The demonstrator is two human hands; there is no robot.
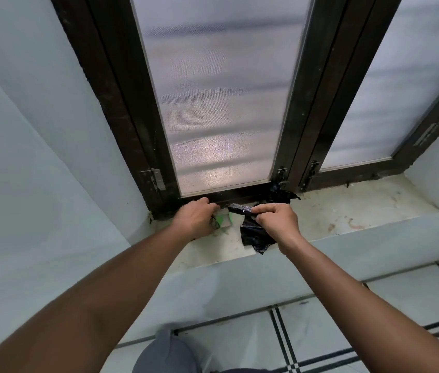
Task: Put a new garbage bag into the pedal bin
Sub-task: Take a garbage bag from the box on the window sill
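Leftmost, the left hand rests on the window sill, fingers curled closed over a white-and-green packet and pressing it down against the sill beside the dark window frame. Just right of it, the right hand pinches a black garbage bag, partly unrolled, its loose end hanging to the sill's front edge. More black plastic lies at the frame's foot. Below, a grey bin lid shows on the tiled floor.

No text, label, brand or number can be read anywhere here.
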